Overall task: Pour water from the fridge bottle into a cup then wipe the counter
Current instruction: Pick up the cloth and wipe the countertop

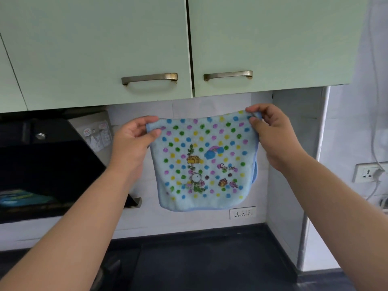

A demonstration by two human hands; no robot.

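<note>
Left hand pinches towel top corner at 9 o'clock; right hand pinches opposite corner at 3. Towel hangs spread before wall tiles, cabinets at 12, dark counter at 6.

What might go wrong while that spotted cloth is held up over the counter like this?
The light blue polka-dot cloth hangs only from pinches by the left hand and right hand at its top corners; a slip could drop it. Wiping near the white wall socket with a wet cloth seems risky.
</note>
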